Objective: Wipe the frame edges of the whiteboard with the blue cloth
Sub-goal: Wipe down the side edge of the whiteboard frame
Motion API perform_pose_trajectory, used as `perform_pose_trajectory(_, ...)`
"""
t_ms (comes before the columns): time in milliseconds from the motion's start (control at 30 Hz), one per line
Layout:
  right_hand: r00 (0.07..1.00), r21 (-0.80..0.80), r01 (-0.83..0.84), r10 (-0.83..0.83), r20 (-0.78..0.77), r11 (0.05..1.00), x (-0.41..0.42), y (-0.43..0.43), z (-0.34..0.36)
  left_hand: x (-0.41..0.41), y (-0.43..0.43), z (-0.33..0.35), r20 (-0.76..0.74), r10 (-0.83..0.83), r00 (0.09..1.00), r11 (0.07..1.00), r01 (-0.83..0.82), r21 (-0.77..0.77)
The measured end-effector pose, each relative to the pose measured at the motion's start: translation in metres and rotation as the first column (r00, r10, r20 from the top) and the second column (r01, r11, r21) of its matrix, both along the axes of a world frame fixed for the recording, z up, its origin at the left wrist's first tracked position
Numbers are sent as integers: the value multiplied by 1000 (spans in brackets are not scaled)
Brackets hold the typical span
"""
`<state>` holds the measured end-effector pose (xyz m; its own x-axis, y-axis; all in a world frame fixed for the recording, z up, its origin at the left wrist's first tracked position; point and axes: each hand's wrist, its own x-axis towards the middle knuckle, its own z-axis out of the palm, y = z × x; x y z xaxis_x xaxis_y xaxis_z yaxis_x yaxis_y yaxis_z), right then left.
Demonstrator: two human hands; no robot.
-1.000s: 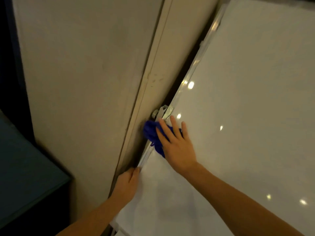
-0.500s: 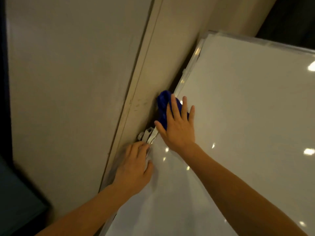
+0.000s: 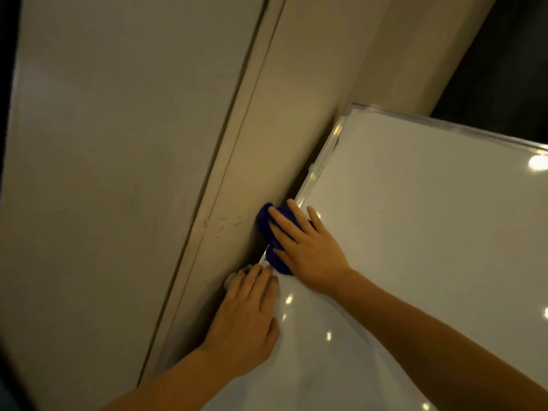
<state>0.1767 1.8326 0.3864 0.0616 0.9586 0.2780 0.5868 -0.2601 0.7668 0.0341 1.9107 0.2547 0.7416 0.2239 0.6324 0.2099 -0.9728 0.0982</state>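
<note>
The whiteboard (image 3: 430,232) fills the right side, its shiny metal frame edge (image 3: 323,161) running up along its left side to a top corner. My right hand (image 3: 308,247) lies flat with fingers spread, pressing the bunched blue cloth (image 3: 264,221) against that left frame edge. The cloth is mostly covered by my fingers. Just below, my left hand (image 3: 246,318) rests palm-down on the board's left edge, its fingertips hiding a small metal bracket there.
A beige wall (image 3: 118,173) with a vertical trim strip (image 3: 237,173) stands close to the left of the board, leaving a narrow dark gap. A dark opening (image 3: 504,69) shows at the top right. Ceiling lights reflect on the board.
My right hand has slid the blue cloth up along the left frame edge, past the bracket. My left hand moved up the edge to just below it. The board's top corner came into view.
</note>
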Motion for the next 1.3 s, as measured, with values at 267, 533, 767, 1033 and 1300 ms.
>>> perform_pose_trajectory(267,997,201,40,-25,-73,979,28,6,77,40,-5,49,119,44,992,999,-48,25)
perform_pose_trajectory(533,994,236,-3,-22,104,972,79,-16,160,69,7,92,149,50,988,993,-65,96)
perform_pose_trajectory(767,996,473,92,-85,-36,877,98,-6,209,111,11,141,279,11,960,995,-37,88)
perform_pose_trajectory(1033,995,321,83,-99,31,943,109,-18,223,145,37,176,282,-18,959,999,8,35)
perform_pose_trajectory(1300,988,52,-131,126,90,990,96,5,174,159,33,167,372,-94,923,989,130,-73)
